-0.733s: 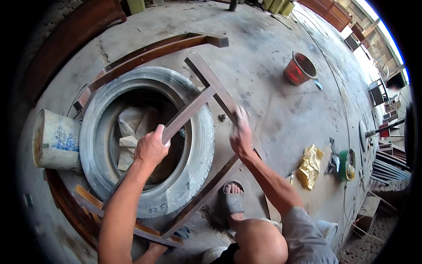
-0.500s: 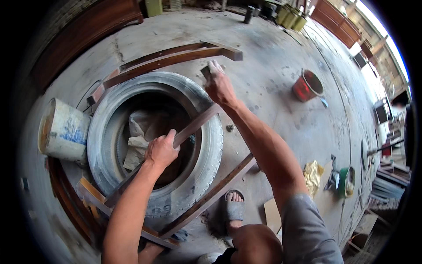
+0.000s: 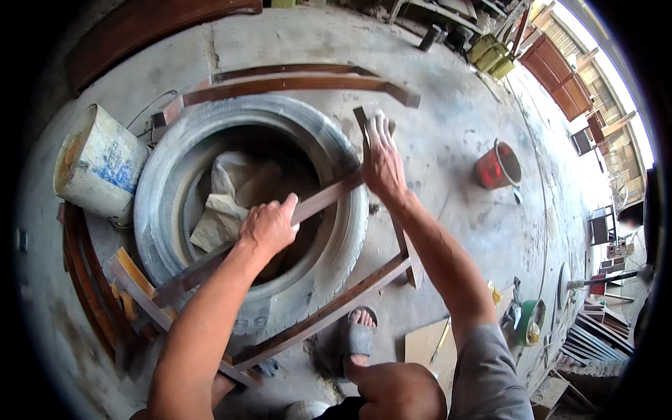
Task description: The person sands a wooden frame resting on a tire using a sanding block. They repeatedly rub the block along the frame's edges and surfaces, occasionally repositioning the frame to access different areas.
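A dark wooden frame (image 3: 329,315) lies across a large grey tyre (image 3: 175,147) on the concrete floor. My left hand (image 3: 269,227) grips the frame's crosspiece (image 3: 325,198) over the tyre's opening. My right hand (image 3: 381,157) lies flat on the frame's far side rail (image 3: 361,119), pressing a small pale piece that looks like sandpaper under its fingers. A crumpled pale sack (image 3: 231,189) sits inside the tyre. My foot in a grey sandal (image 3: 358,336) rests beside the frame's near rail.
A white bucket (image 3: 101,164) leans at the tyre's left. Long wooden pieces (image 3: 294,84) lie behind the tyre, curved ones (image 3: 84,273) to its left. A red bucket (image 3: 497,166) stands to the right. A green power tool (image 3: 528,322) and a board (image 3: 427,346) lie at lower right.
My right hand has slid away from me along the side rail to its far end. My left hand has kept its grip on the crosspiece.
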A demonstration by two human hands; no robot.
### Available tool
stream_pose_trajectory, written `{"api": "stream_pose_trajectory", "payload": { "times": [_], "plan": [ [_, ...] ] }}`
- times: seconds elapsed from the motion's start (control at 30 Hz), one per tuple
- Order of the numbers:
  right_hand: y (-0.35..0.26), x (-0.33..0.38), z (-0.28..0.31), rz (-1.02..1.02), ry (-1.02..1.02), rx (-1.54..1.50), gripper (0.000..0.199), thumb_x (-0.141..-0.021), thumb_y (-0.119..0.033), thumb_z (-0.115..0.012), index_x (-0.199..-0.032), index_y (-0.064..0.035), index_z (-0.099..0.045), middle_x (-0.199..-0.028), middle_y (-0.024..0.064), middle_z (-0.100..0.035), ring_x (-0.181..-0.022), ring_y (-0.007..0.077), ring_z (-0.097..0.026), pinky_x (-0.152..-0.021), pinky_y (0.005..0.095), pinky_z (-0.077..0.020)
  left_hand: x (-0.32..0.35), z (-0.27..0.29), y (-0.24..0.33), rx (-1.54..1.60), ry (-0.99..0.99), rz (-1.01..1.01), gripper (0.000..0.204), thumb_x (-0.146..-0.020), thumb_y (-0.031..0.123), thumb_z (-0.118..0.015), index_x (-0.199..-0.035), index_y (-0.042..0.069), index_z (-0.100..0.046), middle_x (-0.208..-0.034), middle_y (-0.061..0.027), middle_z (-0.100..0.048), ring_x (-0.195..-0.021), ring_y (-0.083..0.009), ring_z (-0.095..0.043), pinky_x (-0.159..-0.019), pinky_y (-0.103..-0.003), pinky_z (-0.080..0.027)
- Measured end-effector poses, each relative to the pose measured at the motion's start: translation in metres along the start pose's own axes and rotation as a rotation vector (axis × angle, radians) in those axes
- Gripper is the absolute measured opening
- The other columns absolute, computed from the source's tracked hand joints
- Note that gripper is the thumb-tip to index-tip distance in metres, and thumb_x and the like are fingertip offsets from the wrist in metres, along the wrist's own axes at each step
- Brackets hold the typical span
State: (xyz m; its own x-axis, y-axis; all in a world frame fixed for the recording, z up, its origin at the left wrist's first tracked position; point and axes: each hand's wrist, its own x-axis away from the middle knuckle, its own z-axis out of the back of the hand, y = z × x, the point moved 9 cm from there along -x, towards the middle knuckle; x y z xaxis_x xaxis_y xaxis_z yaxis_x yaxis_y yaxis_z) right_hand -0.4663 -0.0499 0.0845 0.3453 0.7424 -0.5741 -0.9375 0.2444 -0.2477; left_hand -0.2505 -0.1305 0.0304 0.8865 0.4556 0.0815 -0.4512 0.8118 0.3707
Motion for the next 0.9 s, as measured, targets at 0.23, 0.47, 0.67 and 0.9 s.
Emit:
{"api": "stream_pose_trajectory", "payload": {
  "times": [0.23, 0.47, 0.67, 0.9],
  "plan": [
    [-0.003, 0.058, 0.013, 0.001, -0.120, -0.061, 0.054, -0.092, 0.003, -0.045, -0.144, 0.0146, -0.040, -0.153, 0.0393, -0.034, -0.145, 0.0515, -0.033, -0.123, 0.0522, -0.0276, 0.000, -0.004, 0.001, 0.025, 0.012, -0.020, 0.036, -0.083, 0.018, -0.075, -0.111, 0.007, -0.056, -0.088, -0.0246, -0.071, -0.086, -0.0461, -0.070, -0.079, -0.056, -0.056],
    [-0.010, -0.007, 0.014, 0.036, -0.079, -0.070, 0.051, -0.090, 0.000, -0.048, -0.138, 0.0165, -0.044, -0.147, 0.0397, -0.041, -0.141, 0.0533, -0.036, -0.122, 0.0513, -0.0295, -0.003, -0.001, 0.007, 0.003, 0.023, -0.034, 0.038, -0.083, 0.018, -0.076, -0.112, 0.006, -0.056, -0.087, -0.0244, -0.072, -0.085, -0.0453, -0.071, -0.079, -0.055, -0.057],
    [-0.002, 0.079, 0.014, 0.003, -0.210, -0.045, 0.069, -0.083, 0.002, -0.055, -0.148, 0.0137, -0.037, -0.155, 0.0377, -0.033, -0.149, 0.0482, -0.029, -0.125, 0.0493, -0.0251, 0.002, 0.000, 0.000, 0.006, -0.015, 0.008, 0.037, -0.083, 0.019, -0.077, -0.111, 0.007, -0.056, -0.087, -0.0243, -0.072, -0.086, -0.0445, -0.071, -0.081, -0.054, -0.057],
    [0.015, 0.046, 0.017, -0.109, -0.093, -0.142, 0.047, -0.100, -0.002, -0.045, -0.146, 0.0076, -0.042, -0.152, 0.0337, -0.041, -0.144, 0.0483, -0.037, -0.119, 0.0492, -0.0351, -0.002, 0.000, 0.003, 0.024, -0.007, -0.009, 0.035, -0.083, 0.019, -0.076, -0.109, 0.007, -0.056, -0.089, -0.0245, -0.072, -0.087, -0.0442, -0.072, -0.080, -0.055, -0.057]
  ]
}}
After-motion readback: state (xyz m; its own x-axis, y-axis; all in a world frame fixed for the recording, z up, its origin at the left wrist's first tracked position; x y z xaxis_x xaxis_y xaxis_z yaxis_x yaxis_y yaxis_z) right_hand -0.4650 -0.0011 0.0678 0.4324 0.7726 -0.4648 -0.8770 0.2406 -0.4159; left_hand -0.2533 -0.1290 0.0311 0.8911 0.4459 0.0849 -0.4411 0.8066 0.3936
